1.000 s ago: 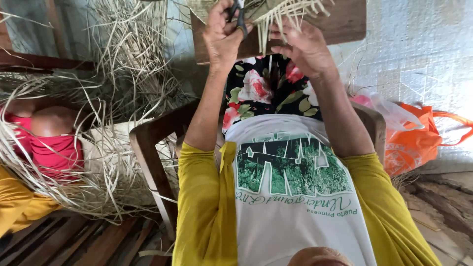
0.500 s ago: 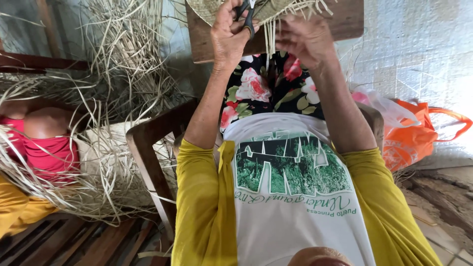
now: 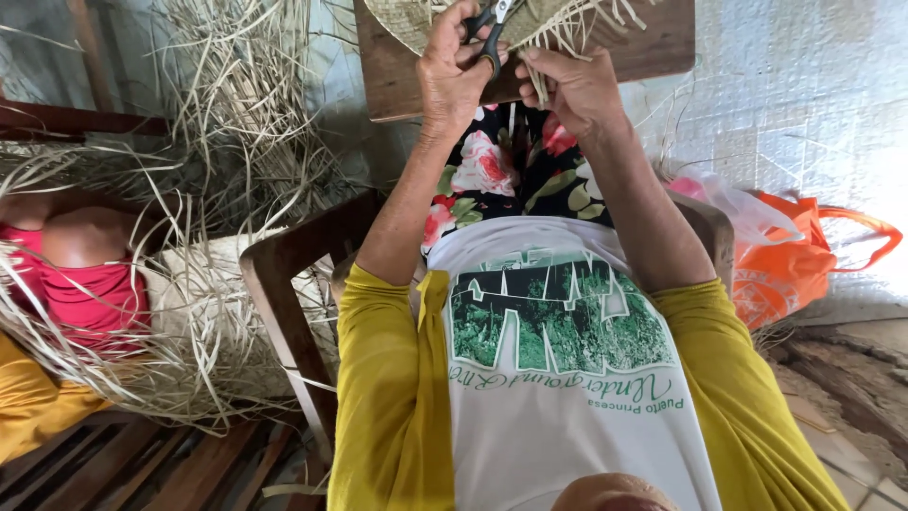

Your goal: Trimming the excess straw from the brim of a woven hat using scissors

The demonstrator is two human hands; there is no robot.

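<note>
Woven straw piece (image 3: pixel 416 21) — on the wooden board's (image 3: pixel 653 47) far edge, fringe toward the hands: left hand (image 3: pixel 452 71) grips black scissors (image 3: pixel 492 33), right hand (image 3: pixel 577 85) apparently pinches strands (image 3: pixel 539 85) — both touching it.

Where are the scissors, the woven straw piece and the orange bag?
scissors (image 3: pixel 491 38): head view, on the black handles.
woven straw piece (image 3: pixel 402 21): head view, on its woven left part.
orange bag (image 3: pixel 790 270): head view, on its front side.

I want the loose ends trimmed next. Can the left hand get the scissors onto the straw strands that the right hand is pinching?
Probably yes. The left hand holds the scissors right beside the right hand, which pinches the strands hanging off the woven piece. Nothing lies between them.
</note>
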